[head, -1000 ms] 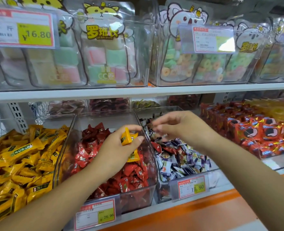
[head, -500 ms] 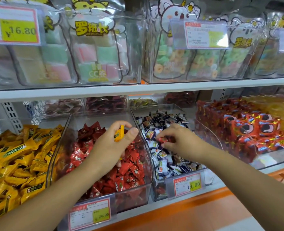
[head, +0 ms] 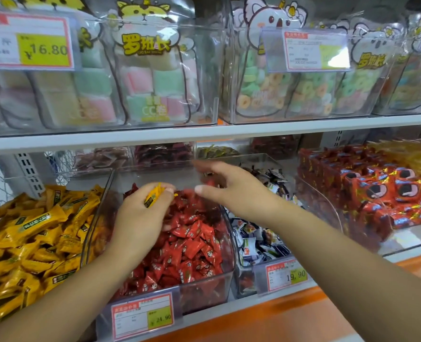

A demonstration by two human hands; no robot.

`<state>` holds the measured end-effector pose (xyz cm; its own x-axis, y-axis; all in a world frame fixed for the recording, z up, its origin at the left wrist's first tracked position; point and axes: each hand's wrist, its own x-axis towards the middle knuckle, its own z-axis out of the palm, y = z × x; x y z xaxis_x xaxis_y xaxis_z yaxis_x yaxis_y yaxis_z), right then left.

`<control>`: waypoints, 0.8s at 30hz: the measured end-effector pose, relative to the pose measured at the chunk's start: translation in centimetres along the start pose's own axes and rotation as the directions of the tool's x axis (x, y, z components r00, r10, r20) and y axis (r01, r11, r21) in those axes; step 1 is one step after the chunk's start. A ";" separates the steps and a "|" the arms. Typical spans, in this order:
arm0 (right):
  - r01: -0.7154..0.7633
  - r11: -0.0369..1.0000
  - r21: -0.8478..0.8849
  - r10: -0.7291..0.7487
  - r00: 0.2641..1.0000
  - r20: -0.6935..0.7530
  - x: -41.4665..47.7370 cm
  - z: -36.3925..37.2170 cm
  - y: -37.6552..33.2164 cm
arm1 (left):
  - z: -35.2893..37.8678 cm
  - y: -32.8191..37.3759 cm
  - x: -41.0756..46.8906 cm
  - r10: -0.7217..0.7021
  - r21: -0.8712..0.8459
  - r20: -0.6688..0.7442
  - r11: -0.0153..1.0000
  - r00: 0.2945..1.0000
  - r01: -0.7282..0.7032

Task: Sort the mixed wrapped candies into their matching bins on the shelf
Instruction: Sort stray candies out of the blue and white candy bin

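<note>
My left hand (head: 140, 218) hovers over the clear bin (head: 226, 245) of red wrapped candies (head: 192, 250), pinching a yellow wrapped candy (head: 155, 196) between thumb and fingers. My right hand (head: 231, 188) is above the back of the same bin, fingers spread and blurred. A small red blur (head: 209, 181) shows just under its fingers. To the left lies the bin of yellow candies (head: 31, 240). To the right stands the bin of dark blue and white candies (head: 258, 243), partly hidden by my right forearm.
A bin of red packets (head: 382, 193) fills the far right of this shelf. Price tags (head: 142, 315) hang on the bin fronts. The shelf board (head: 204, 134) above carries clear boxes of pastel sweet bags. Small bins sit at the back.
My right hand has left the dark blue and white bin, swung left over the red bin and spread its fingers. My left hand, still holding the yellow candy, dropped slightly.
</note>
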<state>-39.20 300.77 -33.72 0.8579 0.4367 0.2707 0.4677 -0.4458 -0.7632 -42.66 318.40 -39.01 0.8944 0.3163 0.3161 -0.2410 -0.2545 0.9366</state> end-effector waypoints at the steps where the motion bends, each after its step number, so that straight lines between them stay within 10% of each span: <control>1: -0.021 1.000 0.021 0.021 1.000 0.002 0.3 -0.1 0.1 | -0.1 0.0 0.0 -0.003 -0.022 -0.013 1.000 1.000 0.002; 5: -0.134 0.990 -0.043 0.131 0.989 -0.063 -0.2 -4.9 1.1 | -0.2 0.1 -0.1 -0.010 -0.062 0.036 0.998 0.999 0.013; 11: -0.222 0.736 -0.639 0.439 0.875 0.202 -3.4 -6.9 5.6 | 1.0 0.7 -0.6 0.058 -0.052 0.142 0.997 0.988 -0.051; 20: -0.332 0.804 -0.494 0.211 0.935 -0.285 -3.2 -8.5 7.3 | 3.2 1.2 -1.3 0.165 0.033 0.239 0.983 0.957 -0.178; 24: -0.289 0.809 -0.512 0.276 0.956 -0.103 -3.6 -8.0 6.2 | 3.2 0.8 -1.3 0.174 0.094 0.222 0.975 0.959 -0.199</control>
<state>-37.71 290.16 -34.68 0.9708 0.2141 0.1082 0.2396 -0.8867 -0.3954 -42.80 314.85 -39.16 0.8997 0.0561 0.4330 -0.3777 -0.3974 0.8363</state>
